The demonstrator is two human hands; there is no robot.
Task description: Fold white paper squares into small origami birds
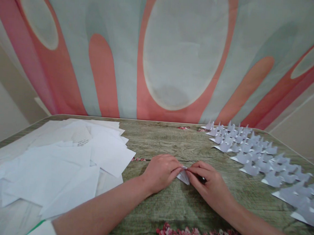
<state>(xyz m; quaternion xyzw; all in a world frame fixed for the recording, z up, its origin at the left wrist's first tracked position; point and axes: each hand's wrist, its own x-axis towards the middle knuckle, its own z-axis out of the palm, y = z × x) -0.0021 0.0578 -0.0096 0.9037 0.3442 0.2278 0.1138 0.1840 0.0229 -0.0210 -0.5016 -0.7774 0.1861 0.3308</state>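
Note:
Between my two hands, just above the middle of the table, is a small folded piece of white paper [183,177] with a narrow pointed shape. My left hand [162,171] pinches its upper left edge between thumb and fingers. From the other side, my right hand [205,180] grips the upper right edge with thumb and forefinger. The fingers hide part of the folds. To the right stand several rows of white folded paper birds [246,151]. A spread pile of white paper sheets [63,165] lies to the left, beside my left forearm.
The table [155,138] has a wood-grain cover printed with pink flowers [189,234]. Behind its far edge hangs a backdrop [184,55] with coral and pale green shapes. A white thing with a green edge [42,229] lies at the lower left, by my left forearm.

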